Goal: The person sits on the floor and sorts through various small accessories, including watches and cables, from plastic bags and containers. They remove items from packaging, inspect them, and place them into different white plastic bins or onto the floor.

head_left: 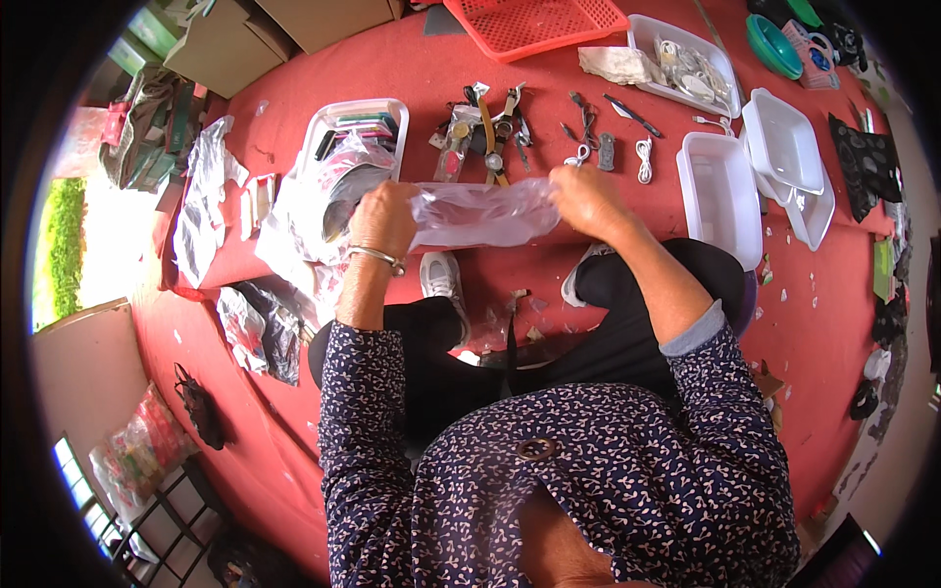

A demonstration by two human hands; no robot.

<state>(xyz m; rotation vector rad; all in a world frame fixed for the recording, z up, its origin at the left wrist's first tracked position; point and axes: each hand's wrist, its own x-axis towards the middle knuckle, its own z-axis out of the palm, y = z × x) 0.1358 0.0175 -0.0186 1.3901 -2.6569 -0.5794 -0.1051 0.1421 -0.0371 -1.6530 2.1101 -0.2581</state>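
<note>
A clear plastic bag (482,216) is stretched sideways between my two hands, above the near edge of the red-covered surface. My left hand (382,218), with a bangle on its wrist, is closed on the left end of the bag. The right end is pinched by my right hand (586,201). Beyond the bag lie several wristwatches (494,137). To their right are a dark cable (586,116), a small grey device (607,152), a coiled white cable (644,162) and a dark pen (632,116). Crumpled clear plastic (304,211) lies beside my left hand.
A white basket (399,116) of flat items stands at the left. Further back are a red plastic basket (529,24) and a white tray (733,73) with bundled cables. White containers (720,186) sit at the right. Cardboard boxes (230,54) stand at the back left.
</note>
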